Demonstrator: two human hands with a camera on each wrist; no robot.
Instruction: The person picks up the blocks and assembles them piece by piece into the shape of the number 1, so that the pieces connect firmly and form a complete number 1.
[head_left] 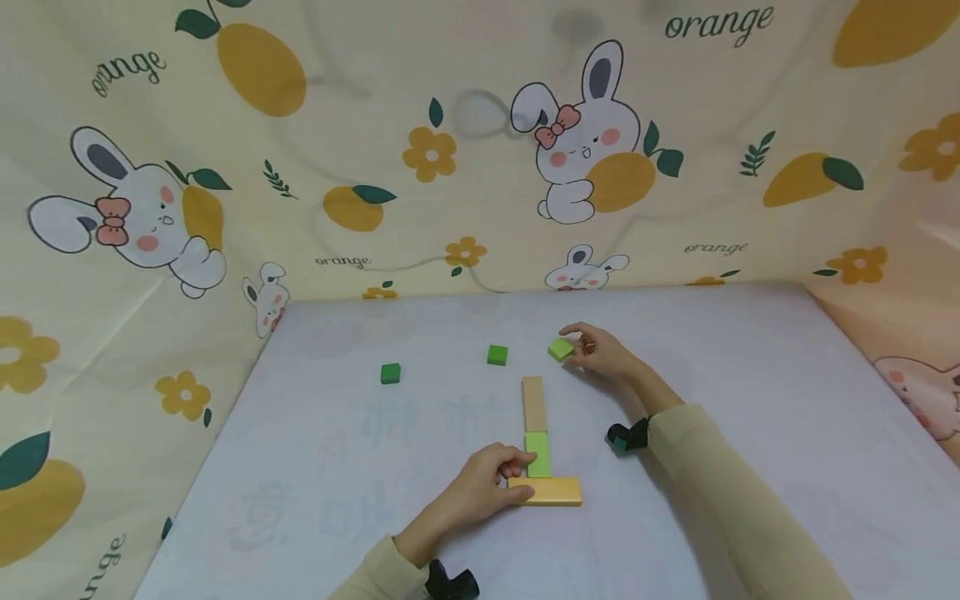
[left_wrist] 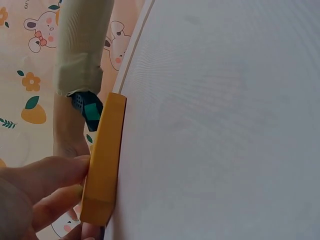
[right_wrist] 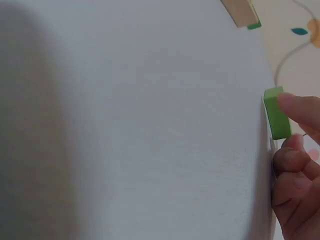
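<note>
In the head view my left hand holds the left end of a yellow rectangular block, thumb on its face and a fingertip at the light green rectangular block above it. A tan block continues that line away from me, end to end with the green one. My right hand, farther off, pinches a small light green block on the table. The right wrist view shows the thumb against this green block; the fingers behind are partly hidden. The yellow block fills the left wrist view's middle.
Two small green blocks lie to the left of the right hand: a mid-green one and a darker one. The white table meets a printed cloth at its back and sides. Each wrist wears a black device.
</note>
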